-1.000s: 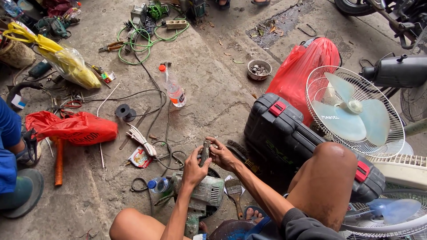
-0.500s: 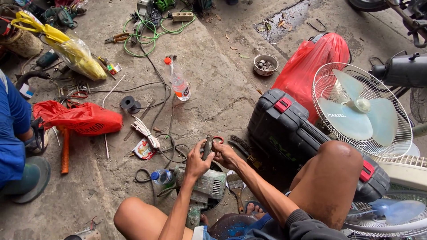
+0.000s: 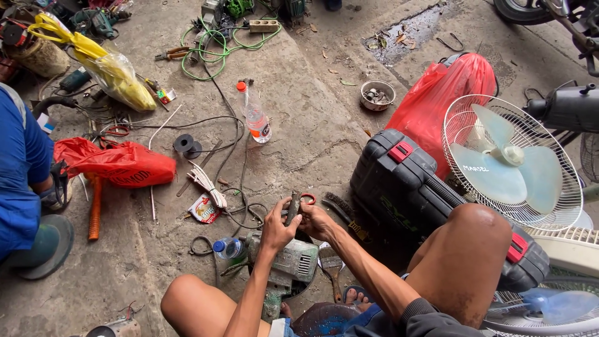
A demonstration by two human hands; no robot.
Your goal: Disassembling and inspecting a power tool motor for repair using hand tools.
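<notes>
Both hands meet on one small dark cylindrical part. Left hand fingers clamp its lower end; right hand fingers close on its side, thumb toward the top. Part stands roughly upright, long axis running away from the wearer, upper end free above the fingertips.

Directly beneath the fingers: a grey power-tool body on the concrete floor. Just right of the fingers, a wire brush and a paintbrush. Further right, a black tool case walls that side. Left of the fingers: loose black cables and a small plastic bottle. Beyond the fingertips the concrete lies open as far as an upright clear bottle.
</notes>
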